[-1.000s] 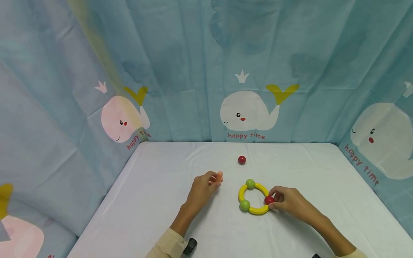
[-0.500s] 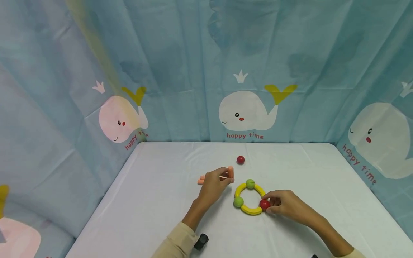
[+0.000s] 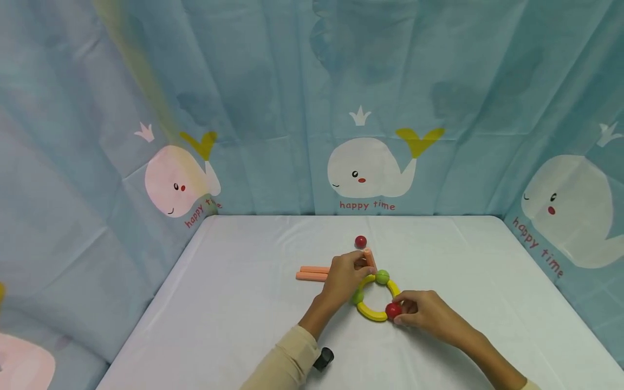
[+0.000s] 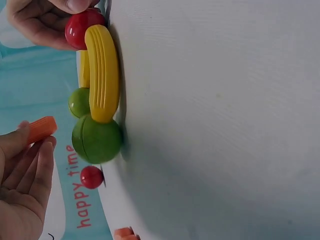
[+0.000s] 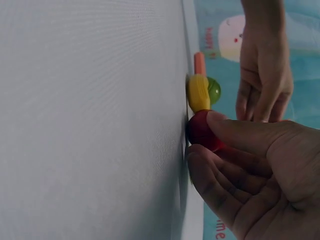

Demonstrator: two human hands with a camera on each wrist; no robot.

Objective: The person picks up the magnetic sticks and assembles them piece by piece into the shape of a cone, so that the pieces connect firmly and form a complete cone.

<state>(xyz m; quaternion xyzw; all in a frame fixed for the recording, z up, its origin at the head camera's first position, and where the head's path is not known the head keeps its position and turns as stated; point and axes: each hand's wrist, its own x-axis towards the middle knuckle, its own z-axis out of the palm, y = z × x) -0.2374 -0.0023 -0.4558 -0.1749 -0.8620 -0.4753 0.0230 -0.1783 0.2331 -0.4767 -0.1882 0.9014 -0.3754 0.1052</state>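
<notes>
My left hand pinches a short orange ribbed stick between thumb and fingers. It hangs over the far left side of a ring of yellow curved pieces joined by balls. In the left wrist view the stick is raised above the tabletop. My right hand pinches the ring's red ball at its near right side; the right wrist view shows thumb and fingertips on that ball. One green ball sits at the ring's far side; another is partly hidden by the left hand.
Beyond the ring a loose red ball lies on the white tabletop. Two orange sticks lie side by side, left of the left hand and partly hidden by it. A blue whale-print curtain stands behind the table.
My left hand has carried the orange stick rightward to the ring, uncovering two sticks on the table. The ring has shifted slightly left and turned, with my right hand still pinching its red ball.
</notes>
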